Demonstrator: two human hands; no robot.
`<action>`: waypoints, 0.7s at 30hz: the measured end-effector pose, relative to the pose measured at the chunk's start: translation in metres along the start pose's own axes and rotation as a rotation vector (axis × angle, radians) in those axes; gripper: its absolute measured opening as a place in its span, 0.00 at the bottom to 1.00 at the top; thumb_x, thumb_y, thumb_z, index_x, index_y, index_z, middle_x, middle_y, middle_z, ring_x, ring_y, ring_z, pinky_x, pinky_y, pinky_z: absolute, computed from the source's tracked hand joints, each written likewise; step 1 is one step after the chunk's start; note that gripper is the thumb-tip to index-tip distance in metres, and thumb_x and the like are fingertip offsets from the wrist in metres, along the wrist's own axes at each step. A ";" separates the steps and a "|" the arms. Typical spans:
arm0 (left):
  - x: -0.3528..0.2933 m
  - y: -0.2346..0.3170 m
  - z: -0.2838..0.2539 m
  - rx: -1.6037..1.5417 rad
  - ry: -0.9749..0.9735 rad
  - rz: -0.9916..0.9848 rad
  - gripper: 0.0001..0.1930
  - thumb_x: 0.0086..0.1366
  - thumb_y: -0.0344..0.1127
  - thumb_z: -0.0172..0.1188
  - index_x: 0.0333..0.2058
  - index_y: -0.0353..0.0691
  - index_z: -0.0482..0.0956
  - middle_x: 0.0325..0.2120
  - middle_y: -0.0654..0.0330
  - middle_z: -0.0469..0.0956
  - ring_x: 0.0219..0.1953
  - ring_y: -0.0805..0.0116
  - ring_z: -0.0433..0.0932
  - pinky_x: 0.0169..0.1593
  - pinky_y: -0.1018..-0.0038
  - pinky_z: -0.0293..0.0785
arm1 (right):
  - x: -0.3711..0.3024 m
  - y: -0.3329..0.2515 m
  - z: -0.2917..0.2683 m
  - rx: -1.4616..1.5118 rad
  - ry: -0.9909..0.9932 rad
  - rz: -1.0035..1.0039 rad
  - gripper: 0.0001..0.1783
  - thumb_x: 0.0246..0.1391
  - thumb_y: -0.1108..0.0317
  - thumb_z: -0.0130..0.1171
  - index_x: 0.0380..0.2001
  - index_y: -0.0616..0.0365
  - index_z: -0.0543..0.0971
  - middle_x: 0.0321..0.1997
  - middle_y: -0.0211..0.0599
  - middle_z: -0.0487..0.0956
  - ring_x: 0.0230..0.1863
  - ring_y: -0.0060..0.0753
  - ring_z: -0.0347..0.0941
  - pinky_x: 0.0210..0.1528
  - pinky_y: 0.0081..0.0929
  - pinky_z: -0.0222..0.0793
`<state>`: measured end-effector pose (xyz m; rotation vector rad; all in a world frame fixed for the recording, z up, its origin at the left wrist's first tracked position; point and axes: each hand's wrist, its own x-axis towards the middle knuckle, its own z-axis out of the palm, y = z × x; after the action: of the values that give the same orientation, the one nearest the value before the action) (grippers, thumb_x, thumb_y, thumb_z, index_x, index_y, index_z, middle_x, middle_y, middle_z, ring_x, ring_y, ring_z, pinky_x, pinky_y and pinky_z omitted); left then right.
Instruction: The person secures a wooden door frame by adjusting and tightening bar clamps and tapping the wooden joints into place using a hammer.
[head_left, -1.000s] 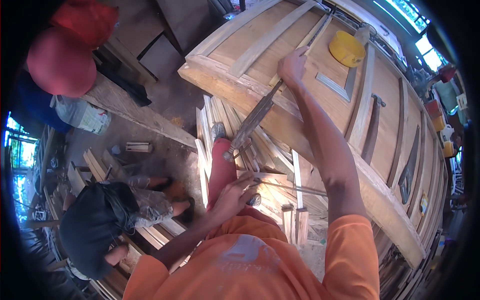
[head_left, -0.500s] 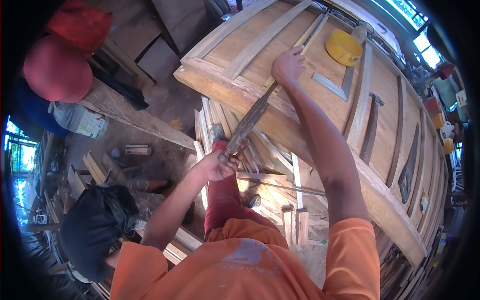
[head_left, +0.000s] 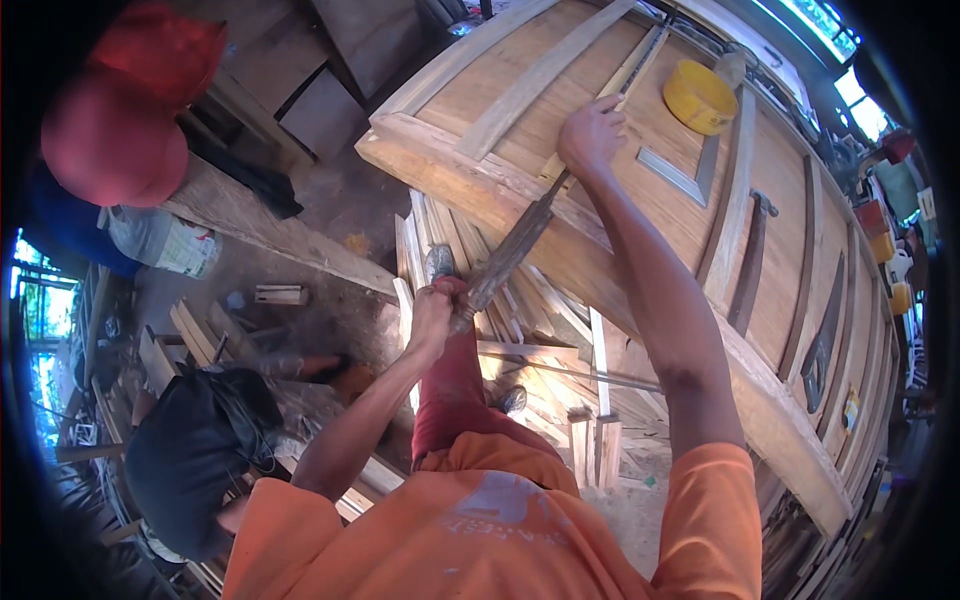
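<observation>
Beside the wooden panel (head_left: 480, 180), the left hand (head_left: 434, 315) had risen and curled around the dark clamp's (head_left: 515, 245) near end, joining the right hand (head_left: 591, 138), curled farther along it.

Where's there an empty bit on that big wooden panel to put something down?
Bare plywood shows between the first slat and second slat at the wooden panel's left end. A narrower strip lies between the second slat and the right hand. It's crowded around the yellow tub and metal square; the hammer and saw take up gaps farther right.
</observation>
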<state>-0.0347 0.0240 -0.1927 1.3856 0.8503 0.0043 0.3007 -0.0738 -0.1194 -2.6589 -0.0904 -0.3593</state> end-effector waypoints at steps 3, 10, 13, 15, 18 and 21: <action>0.002 0.012 -0.007 0.283 0.070 0.252 0.26 0.77 0.50 0.44 0.40 0.32 0.84 0.25 0.58 0.80 0.25 0.67 0.78 0.30 0.69 0.74 | 0.001 -0.001 0.002 0.012 -0.019 0.012 0.44 0.65 0.68 0.50 0.76 0.80 0.45 0.71 0.80 0.62 0.71 0.69 0.65 0.71 0.60 0.55; -0.007 0.058 -0.018 0.394 -0.355 0.127 0.52 0.72 0.80 0.37 0.53 0.27 0.82 0.39 0.47 0.85 0.44 0.57 0.82 0.54 0.58 0.74 | 0.003 0.000 0.003 0.139 0.008 0.041 0.48 0.63 0.67 0.56 0.76 0.78 0.44 0.66 0.71 0.66 0.66 0.64 0.68 0.66 0.58 0.62; -0.023 0.084 -0.008 0.612 -0.378 0.394 0.55 0.66 0.83 0.45 0.55 0.24 0.80 0.41 0.41 0.84 0.49 0.51 0.82 0.57 0.57 0.73 | 0.003 0.005 0.002 0.272 0.003 0.031 0.52 0.58 0.68 0.62 0.76 0.77 0.44 0.65 0.69 0.67 0.65 0.64 0.69 0.65 0.57 0.65; -0.027 0.097 -0.002 0.727 -0.438 0.115 0.47 0.67 0.77 0.51 0.53 0.28 0.81 0.35 0.51 0.78 0.42 0.64 0.76 0.46 0.61 0.71 | 0.003 0.007 0.002 0.318 -0.018 0.029 0.55 0.56 0.69 0.65 0.75 0.77 0.43 0.66 0.68 0.66 0.65 0.64 0.68 0.65 0.56 0.66; -0.026 0.098 0.006 0.783 -0.455 0.138 0.41 0.68 0.66 0.54 0.53 0.24 0.80 0.33 0.48 0.81 0.40 0.60 0.80 0.46 0.61 0.74 | 0.001 0.005 0.006 0.264 0.017 0.024 0.56 0.54 0.68 0.68 0.75 0.78 0.44 0.66 0.68 0.66 0.66 0.65 0.67 0.65 0.56 0.67; -0.023 0.076 0.010 0.341 -0.622 0.264 0.38 0.72 0.59 0.51 0.55 0.21 0.78 0.35 0.46 0.86 0.40 0.57 0.85 0.45 0.64 0.76 | 0.000 -0.003 0.011 0.347 0.075 -0.014 0.55 0.54 0.69 0.67 0.75 0.78 0.45 0.68 0.72 0.63 0.67 0.70 0.65 0.68 0.60 0.63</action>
<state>-0.0103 0.0218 -0.1164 1.6786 0.1472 -0.3644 0.3029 -0.0660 -0.1278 -2.3007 -0.1346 -0.4073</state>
